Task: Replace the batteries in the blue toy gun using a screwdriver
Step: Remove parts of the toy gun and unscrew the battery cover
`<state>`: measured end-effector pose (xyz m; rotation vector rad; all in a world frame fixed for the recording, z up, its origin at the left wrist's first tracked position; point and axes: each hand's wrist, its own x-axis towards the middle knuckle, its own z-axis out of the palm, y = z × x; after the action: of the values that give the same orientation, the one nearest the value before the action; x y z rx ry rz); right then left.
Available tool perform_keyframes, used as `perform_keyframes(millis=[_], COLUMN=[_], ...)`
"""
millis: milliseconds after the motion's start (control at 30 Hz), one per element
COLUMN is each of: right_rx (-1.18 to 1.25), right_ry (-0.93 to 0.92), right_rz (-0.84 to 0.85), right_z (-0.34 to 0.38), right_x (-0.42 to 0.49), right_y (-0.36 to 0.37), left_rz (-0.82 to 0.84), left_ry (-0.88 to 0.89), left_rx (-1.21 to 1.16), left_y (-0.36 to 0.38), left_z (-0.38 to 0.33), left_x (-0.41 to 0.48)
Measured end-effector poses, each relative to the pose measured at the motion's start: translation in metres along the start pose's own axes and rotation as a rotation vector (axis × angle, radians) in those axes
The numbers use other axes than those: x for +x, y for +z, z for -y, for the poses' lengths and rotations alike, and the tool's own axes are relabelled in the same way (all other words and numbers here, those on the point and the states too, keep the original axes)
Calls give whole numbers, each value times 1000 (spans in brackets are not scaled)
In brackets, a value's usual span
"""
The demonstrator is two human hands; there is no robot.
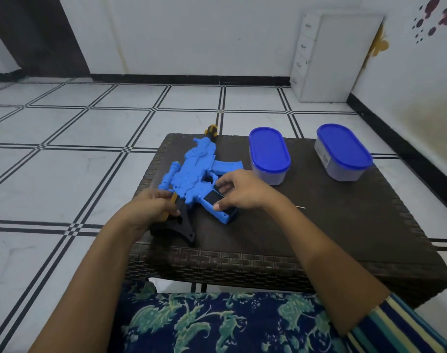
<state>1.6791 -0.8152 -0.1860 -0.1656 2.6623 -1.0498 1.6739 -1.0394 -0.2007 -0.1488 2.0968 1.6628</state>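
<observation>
the gun (191, 171) is laid flat on the near left part of the table (319, 225), muzzle pointing away, its black stock (176, 229) toward the person. the stock's neck is gripped by the left hand (151, 210), fingers curled round it, so the toy is held steady. the grip (221, 215) is pinched by the right hand (242, 192), thumb on the near edge and curled fingers over the far end of a dark panel set in it.

whether that panel is a fitted cover or an opened battery bay cannot be told. no loose batteries, screw or lid are seen, so the job is judged to be in its compartment stage, with the swap itself not shown as done. a thin rod (300, 207) lies on the table just beside the right wrist; it may be the screwdriver, but most of it is hidden.

two tubs with blue lids, one (269, 155) near the gun and one (343, 151) further right, are stood at the back of the dark woven table. beyond it a white tiled floor (64, 149) with black lines is seen, and a white drawer unit (329, 59) is set in the corner.
</observation>
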Motion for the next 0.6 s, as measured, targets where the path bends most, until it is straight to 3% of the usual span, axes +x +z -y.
perform_keyframes(millis=[400,600], right_rx=[0,10], right_ry=[-44,-42], right_rz=[-7,-6], right_z=[-3,-3], right_x=[2,2], right_y=[1,2], left_rz=[-173,-389], left_ry=[33,158], left_rx=[298,675], left_y=[9,27], left_z=[4,1], left_x=[7,-6])
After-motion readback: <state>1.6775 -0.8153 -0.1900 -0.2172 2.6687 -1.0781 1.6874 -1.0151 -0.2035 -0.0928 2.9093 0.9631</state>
